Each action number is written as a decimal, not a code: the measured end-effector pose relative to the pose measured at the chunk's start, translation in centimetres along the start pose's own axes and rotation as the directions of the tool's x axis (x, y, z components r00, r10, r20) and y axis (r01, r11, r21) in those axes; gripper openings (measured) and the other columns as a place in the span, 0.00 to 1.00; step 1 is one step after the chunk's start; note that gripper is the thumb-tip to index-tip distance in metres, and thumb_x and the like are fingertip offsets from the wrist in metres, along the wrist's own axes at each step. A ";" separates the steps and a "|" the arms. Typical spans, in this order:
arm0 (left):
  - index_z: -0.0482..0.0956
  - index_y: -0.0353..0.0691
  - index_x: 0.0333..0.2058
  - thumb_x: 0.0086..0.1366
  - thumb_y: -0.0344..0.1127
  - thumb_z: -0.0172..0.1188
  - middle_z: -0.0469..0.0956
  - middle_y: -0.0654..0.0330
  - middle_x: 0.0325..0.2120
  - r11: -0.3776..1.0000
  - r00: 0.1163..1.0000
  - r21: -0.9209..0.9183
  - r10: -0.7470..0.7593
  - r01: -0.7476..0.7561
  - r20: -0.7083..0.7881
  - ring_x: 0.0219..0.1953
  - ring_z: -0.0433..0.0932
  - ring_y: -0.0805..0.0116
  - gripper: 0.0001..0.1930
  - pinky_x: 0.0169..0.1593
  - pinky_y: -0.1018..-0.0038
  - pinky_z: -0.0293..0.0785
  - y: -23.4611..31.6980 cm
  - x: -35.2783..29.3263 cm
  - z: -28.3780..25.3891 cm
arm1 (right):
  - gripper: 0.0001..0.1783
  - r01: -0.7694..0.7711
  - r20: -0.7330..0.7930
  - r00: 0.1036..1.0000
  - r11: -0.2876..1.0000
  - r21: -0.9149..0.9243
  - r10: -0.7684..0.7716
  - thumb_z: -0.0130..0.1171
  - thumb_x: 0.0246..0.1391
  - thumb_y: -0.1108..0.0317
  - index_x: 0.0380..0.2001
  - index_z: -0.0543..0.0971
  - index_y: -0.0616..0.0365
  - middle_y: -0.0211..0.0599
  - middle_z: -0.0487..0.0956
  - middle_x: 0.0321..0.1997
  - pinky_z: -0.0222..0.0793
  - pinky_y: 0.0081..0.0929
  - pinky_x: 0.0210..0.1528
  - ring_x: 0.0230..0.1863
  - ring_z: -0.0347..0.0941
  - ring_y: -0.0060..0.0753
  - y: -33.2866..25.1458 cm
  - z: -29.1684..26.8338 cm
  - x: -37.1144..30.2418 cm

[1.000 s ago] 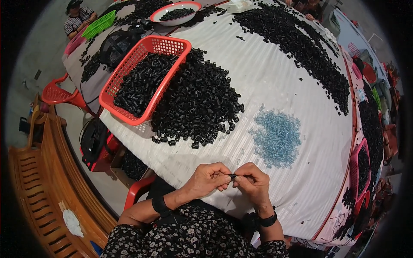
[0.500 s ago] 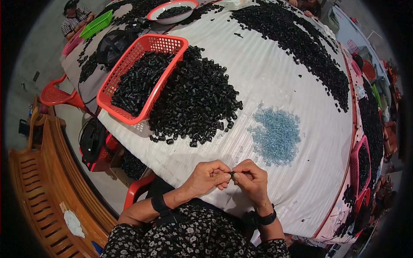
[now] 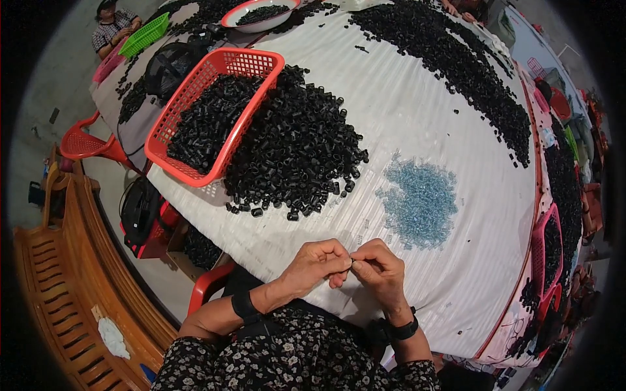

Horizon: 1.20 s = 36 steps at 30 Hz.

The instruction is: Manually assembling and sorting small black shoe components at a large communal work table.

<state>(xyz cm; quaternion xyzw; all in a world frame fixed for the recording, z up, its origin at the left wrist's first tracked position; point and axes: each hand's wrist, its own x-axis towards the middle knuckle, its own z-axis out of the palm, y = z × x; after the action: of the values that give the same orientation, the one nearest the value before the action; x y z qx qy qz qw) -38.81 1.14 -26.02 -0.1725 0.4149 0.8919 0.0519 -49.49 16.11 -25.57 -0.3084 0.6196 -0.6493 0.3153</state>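
Observation:
Close to the near edge of the white-covered table (image 3: 313,58), my left hand (image 3: 317,266) and my right hand (image 3: 379,268) meet in a pinch. A small black piece (image 3: 353,262) sits between their fingertips, mostly hidden by the fingers. Beyond my left hand spreads a pile of short black tube-shaped pieces (image 3: 300,143). A heap of small clear bluish pieces (image 3: 422,203) lies ahead of my right hand. Left of the black pile, a red plastic basket (image 3: 222,171) holds more black pieces.
Black pieces (image 3: 450,65) form a long band along the far right. At the back stand a red-rimmed white basin (image 3: 261,26) and a green basket (image 3: 145,36), near a seated person (image 3: 112,29). A pink basket (image 3: 540,254) is at right, a wooden bench (image 3: 98,287) at left.
My fingertips have drawn closer around the small black piece, so less of it shows. The hands stay in nearly the same place, and the view has shifted very slightly.

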 end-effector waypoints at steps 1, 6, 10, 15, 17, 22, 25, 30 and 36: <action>0.74 0.33 0.34 0.65 0.30 0.54 0.76 0.60 0.22 1.000 1.000 -0.001 -0.001 0.001 0.000 0.22 0.74 0.76 0.05 0.27 0.80 0.72 0.0 0.0 0.0 | 0.08 -0.001 0.000 1.000 1.000 0.000 0.001 0.62 0.51 0.73 0.35 0.79 0.63 0.33 0.73 0.35 0.67 0.19 0.37 0.36 0.69 0.23 0.1 -0.1 0.0; 0.75 0.33 0.32 0.65 0.28 0.54 0.76 0.61 0.22 0.994 0.999 -0.111 -0.017 0.013 -0.042 0.23 0.73 0.77 0.04 0.27 0.81 0.70 -0.5 0.3 -0.4 | 0.22 0.273 0.123 0.962 0.811 -0.517 -0.245 0.69 0.42 0.63 0.39 0.75 0.64 0.40 0.73 0.33 0.68 0.23 0.33 0.31 0.71 0.33 -2.0 0.4 0.6; 0.75 0.33 0.31 0.64 0.27 0.54 0.76 0.61 0.23 0.997 0.999 -0.083 -0.002 -0.001 -0.036 0.25 0.73 0.77 0.04 0.28 0.82 0.70 -0.3 0.5 -0.2 | 0.25 0.369 0.172 0.922 0.656 -0.658 -0.347 0.70 0.40 0.58 0.37 0.74 0.63 0.40 0.71 0.29 0.66 0.27 0.28 0.28 0.70 0.37 -0.9 0.6 0.7; 0.75 0.34 0.30 0.63 0.28 0.56 0.76 0.63 0.22 0.999 0.996 -0.044 -0.022 0.019 -0.085 0.24 0.72 0.81 0.04 0.27 0.85 0.68 -0.1 0.7 0.7 | 0.21 0.347 0.165 0.919 0.535 -0.770 -0.358 0.69 0.39 0.54 0.25 0.71 0.56 0.33 0.65 0.21 0.59 0.29 0.21 0.21 0.66 0.35 -0.6 0.5 0.4; 0.75 0.34 0.30 0.63 0.29 0.57 0.76 0.63 0.22 0.999 0.995 -0.016 -0.030 0.029 -0.090 0.24 0.72 0.82 0.04 0.28 0.85 0.68 0.1 0.8 1.0 | 0.20 0.332 0.152 0.921 0.518 -0.788 -0.358 0.68 0.39 0.54 0.23 0.70 0.56 0.32 0.65 0.20 0.59 0.29 0.21 0.20 0.66 0.34 -0.7 0.5 0.3; 0.75 0.34 0.30 0.63 0.30 0.57 0.76 0.63 0.23 0.996 0.994 0.079 -0.038 0.046 -0.099 0.24 0.72 0.82 0.05 0.27 0.87 0.66 0.2 0.8 1.1 | 0.20 0.298 0.117 0.920 0.473 -0.829 -0.375 0.66 0.40 0.54 0.21 0.69 0.55 0.32 0.64 0.18 0.59 0.29 0.19 0.18 0.65 0.34 -0.5 0.6 0.1; 0.77 0.33 0.32 0.63 0.30 0.57 0.78 0.60 0.26 0.992 0.997 0.107 -0.053 0.059 -0.061 0.29 0.76 0.78 0.05 0.34 0.82 0.72 0.3 0.9 1.0 | 0.20 0.266 0.116 0.933 0.437 -0.859 -0.340 0.66 0.40 0.54 0.20 0.68 0.54 0.33 0.65 0.18 0.59 0.29 0.19 0.17 0.65 0.33 -0.4 0.6 -0.1; 0.76 0.31 0.33 0.63 0.30 0.56 0.79 0.60 0.27 0.972 0.985 0.186 -0.127 0.147 -0.115 0.30 0.76 0.77 0.07 0.36 0.83 0.72 0.8 0.6 1.1 | 0.20 0.289 0.107 0.918 0.459 -0.840 -0.382 0.65 0.41 0.54 0.17 0.67 0.53 0.32 0.64 0.16 0.59 0.28 0.18 0.15 0.64 0.33 -0.4 0.4 0.0; 0.76 0.31 0.33 0.62 0.27 0.56 0.80 0.59 0.28 0.990 0.993 0.116 -0.068 0.079 -0.096 0.28 0.76 0.79 0.05 0.34 0.85 0.70 0.3 -0.1 0.9 | 0.20 0.299 0.140 0.918 0.416 -0.859 -0.371 0.63 0.40 0.56 0.14 0.64 0.53 0.31 0.62 0.14 0.57 0.27 0.16 0.14 0.62 0.31 -0.6 0.4 -0.1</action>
<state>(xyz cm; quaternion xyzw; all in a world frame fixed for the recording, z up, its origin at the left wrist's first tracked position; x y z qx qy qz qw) -39.05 1.66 -25.22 -0.2249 0.4629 0.8540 0.0759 -49.09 15.97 -24.90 -0.5180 0.7969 -0.3082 -0.0413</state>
